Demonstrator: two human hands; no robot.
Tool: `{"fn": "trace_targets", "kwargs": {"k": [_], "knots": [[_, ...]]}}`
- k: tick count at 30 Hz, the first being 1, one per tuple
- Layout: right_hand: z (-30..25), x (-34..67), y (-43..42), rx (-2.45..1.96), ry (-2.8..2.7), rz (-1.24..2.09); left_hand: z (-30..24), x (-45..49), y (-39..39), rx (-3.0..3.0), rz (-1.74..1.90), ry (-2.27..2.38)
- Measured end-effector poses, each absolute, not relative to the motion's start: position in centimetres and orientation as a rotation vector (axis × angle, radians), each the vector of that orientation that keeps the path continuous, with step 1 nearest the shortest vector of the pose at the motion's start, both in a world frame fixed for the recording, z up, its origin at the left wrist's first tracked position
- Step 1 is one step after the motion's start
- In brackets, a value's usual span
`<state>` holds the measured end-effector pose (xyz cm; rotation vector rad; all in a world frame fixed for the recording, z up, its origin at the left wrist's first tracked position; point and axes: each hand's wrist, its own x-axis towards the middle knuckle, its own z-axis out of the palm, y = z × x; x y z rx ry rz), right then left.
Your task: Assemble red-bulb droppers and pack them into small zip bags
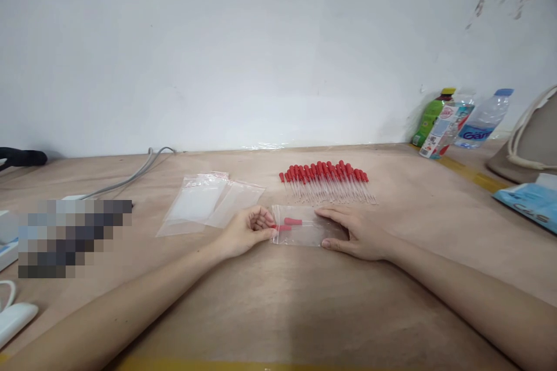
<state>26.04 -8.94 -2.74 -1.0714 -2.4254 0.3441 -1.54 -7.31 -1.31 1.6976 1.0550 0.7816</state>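
Note:
A small clear zip bag (304, 231) lies flat on the brown table (278, 301) with a few red-bulbed droppers (292, 222) inside it. My left hand (250, 231) is curled, its fingertips pinching the bag's left, open end. My right hand (357, 233) lies flat with fingers stretched out, pressing on the bag's right end. Just behind the bag sits a row of several glass droppers with red bulbs (326, 181). To the left lies a small stack of empty clear zip bags (209, 204).
Three bottles (452, 122) stand at the back right by the wall, with a beige bag (531, 139) and a blue tissue pack (528, 200) beside them. A grey cable (130, 177) and white devices (13, 319) occupy the left side.

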Motion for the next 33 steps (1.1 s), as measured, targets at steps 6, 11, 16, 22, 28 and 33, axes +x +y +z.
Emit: {"fn": "trace_targets", "kwargs": {"k": [6,11,16,22,28,33], "knots": [[-2.7,26.0,-9.0,-1.079,-2.425,0.330,-2.2,0.0,-6.5,1.706,0.885,1.039],[-2.7,25.9,-9.0,-1.083,-2.434,0.320,-3.1,0.0,-6.1,1.849,0.909,1.101],[-2.6,25.9,-9.1,-1.082,-2.425,0.320,-3.0,0.0,-6.0,1.927,0.913,1.132],[-2.2,26.1,-9.2,-1.109,-2.409,0.341,-2.5,-0.8,-5.4,1.825,0.866,1.084],[-2.3,26.1,-9.1,-1.093,-2.410,0.342,-1.8,-1.4,-5.2,1.568,0.822,1.046],[-2.4,26.0,-9.0,-1.085,-2.403,0.374,-0.4,-0.9,-2.8,1.693,0.932,1.331]]}}
